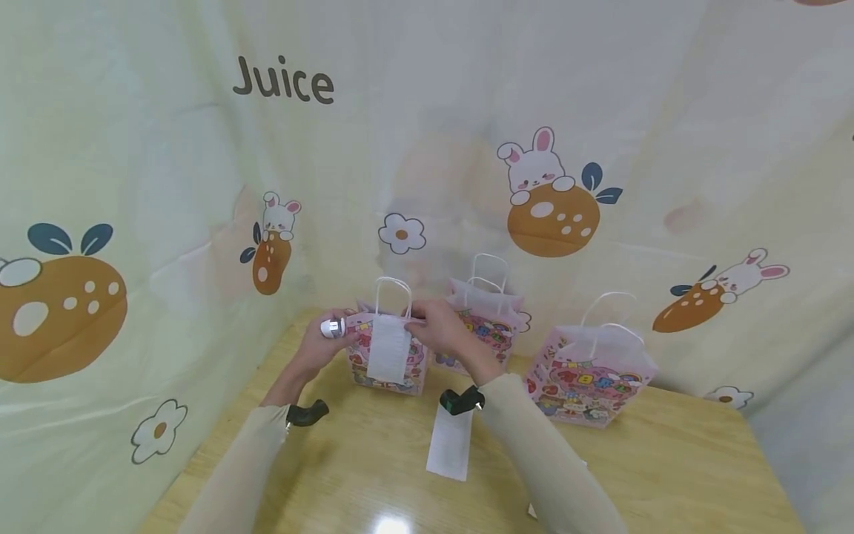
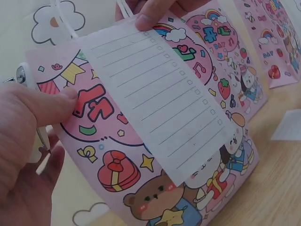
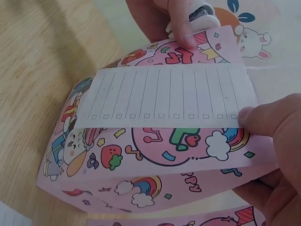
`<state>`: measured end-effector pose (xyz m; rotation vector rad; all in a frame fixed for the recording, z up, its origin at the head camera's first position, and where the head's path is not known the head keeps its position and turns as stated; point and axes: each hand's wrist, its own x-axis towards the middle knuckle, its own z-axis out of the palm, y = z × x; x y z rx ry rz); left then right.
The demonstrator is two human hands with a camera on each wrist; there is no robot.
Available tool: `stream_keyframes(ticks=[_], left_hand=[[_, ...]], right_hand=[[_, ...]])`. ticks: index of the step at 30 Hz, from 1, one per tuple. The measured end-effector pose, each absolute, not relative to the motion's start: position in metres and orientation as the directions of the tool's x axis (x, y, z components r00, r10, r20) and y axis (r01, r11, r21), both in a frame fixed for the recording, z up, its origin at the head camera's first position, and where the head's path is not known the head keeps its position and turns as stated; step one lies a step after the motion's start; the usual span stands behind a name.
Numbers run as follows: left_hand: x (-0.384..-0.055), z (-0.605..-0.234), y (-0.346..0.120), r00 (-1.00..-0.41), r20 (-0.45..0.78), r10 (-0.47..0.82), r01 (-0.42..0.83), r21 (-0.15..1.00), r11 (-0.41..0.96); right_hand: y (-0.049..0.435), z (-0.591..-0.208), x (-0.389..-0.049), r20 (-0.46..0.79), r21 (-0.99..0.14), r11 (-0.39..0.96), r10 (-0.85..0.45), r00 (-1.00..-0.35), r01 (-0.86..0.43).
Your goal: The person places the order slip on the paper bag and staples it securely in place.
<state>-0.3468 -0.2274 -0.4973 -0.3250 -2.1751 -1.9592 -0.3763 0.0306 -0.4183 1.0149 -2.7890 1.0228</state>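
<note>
A pink paper gift bag (image 1: 417, 363) with cartoon prints and white handles stands near the back of the table. A lined white checklist slip (image 2: 160, 103) lies over its front, upper end near the bag's rim. My right hand (image 1: 437, 326) pinches the slip and the bag's rim together, thumb (image 3: 256, 117) in front and fingers behind. With my left hand (image 1: 319, 343) I hold the bag's upper left edge, thumb on the front. A small white stapler (image 3: 203, 20) is also in that left hand, partly hidden by the fingers.
Two matching pink bags stand to the right, one at the back (image 1: 483, 326) and one further right (image 1: 594, 382). Another white slip (image 1: 449, 449) lies on the wooden table (image 1: 373, 460). A printed curtain (image 1: 454, 148) hangs behind. My right sleeve partly covers something small near the front.
</note>
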Motion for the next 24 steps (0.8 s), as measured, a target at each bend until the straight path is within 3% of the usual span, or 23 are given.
stream_keyframes(ticks=[7, 17, 21, 24], left_hand=[[-0.348, -0.501, -0.228, -0.954, 0.29, 0.071, 0.296, 0.951, 0.085], [-0.346, -0.511, -0.22, -0.898, 0.42, -0.133, 0.393, 0.9, 0.19], [-0.334, -0.501, -0.22, -0.884, 0.414, -0.22, 0.329, 0.882, 0.338], [-0.322, -0.484, -0.221, -0.894, 0.401, -0.198, 0.278, 0.846, 0.455]], right_hand=[[0.033, -0.419, -0.376, 0.202, -0.586, 0.575, -0.578, -0.79, -0.571], [0.029, -0.419, -0.376, 0.24, -0.428, 0.643, -0.596, -0.766, -0.635], [0.028, -0.42, -0.377, 0.272, -0.404, 0.631, -0.609, -0.745, -0.663], [0.028, -0.42, -0.377, 0.272, -0.394, 0.637, -0.608, -0.746, -0.663]])
